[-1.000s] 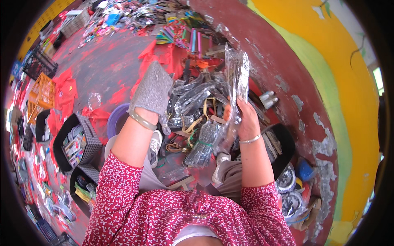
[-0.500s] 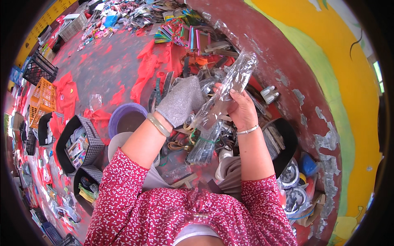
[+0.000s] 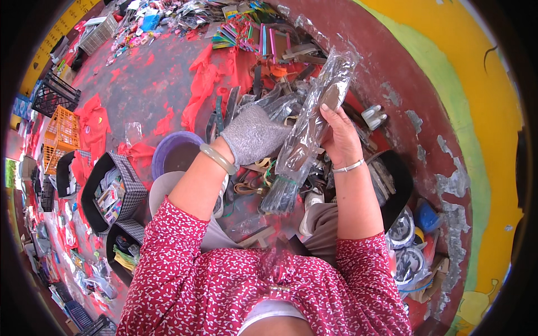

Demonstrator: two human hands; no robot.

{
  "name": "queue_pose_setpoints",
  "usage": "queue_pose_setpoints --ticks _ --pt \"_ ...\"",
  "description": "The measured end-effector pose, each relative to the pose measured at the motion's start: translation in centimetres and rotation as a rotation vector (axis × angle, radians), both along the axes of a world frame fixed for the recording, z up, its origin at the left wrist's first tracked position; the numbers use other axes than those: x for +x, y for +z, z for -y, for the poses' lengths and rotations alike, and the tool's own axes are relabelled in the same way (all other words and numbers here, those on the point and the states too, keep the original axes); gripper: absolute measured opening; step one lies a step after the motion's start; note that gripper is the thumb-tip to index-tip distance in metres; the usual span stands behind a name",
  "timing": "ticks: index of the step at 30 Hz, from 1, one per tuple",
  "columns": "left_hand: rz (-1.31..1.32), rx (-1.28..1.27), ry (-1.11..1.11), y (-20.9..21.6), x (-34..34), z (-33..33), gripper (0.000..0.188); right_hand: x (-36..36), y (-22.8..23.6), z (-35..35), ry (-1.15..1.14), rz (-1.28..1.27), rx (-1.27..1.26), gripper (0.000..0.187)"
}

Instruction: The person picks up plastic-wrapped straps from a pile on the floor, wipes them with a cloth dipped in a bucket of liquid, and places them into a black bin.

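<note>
My right hand (image 3: 341,136), bare with a silver bracelet, grips a long clear plastic bag (image 3: 330,75) from the right, thumb on top. A long brown item (image 3: 335,94) shows through the film; glare hides its kind. My left hand (image 3: 255,134), in a grey knit glove, is closed at the bag's left edge, its fingertips partly hidden. Below the bag lies another bunched clear plastic package (image 3: 280,193) with a green tie. Under both hands spreads a pile of straps and plastic-wrapped pieces, a tan coiled strap (image 3: 246,187) among them.
A purple basin (image 3: 159,159) stands left of my left forearm. Checked black-lined boxes (image 3: 129,185) hold small goods. Another black bin (image 3: 400,187) sits by my right forearm. A peeling red wall (image 3: 417,106) curves along the right; orange crates (image 3: 61,131) stand far left.
The plastic bag has turned more upright and its brown content shows more clearly. My right hand has shifted slightly right; my gloved left hand has moved right along with the bag.
</note>
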State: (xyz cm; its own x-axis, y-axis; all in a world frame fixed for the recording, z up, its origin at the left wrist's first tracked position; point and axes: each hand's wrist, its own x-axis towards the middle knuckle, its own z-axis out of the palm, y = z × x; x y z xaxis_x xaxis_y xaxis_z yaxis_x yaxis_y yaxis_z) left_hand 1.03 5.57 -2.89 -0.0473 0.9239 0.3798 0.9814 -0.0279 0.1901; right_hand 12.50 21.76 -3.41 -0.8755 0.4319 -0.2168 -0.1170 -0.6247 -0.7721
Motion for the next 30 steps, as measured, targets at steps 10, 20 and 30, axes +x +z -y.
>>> queue_pose_setpoints --ticks 10,20,30 --pt "0.108 -0.1 0.114 2.9 0.0 0.0 0.014 0.3 -0.2 -0.2 0.024 0.103 0.1 0.018" --pt "0.658 0.571 -0.029 -10.9 0.2 -4.9 0.02 -1.2 -2.9 3.5 -0.041 0.157 0.223 0.017" --pt "0.927 0.062 0.036 -2.8 2.9 -1.6 0.019 -0.7 0.6 1.1 -0.015 0.02 -0.055 0.023"
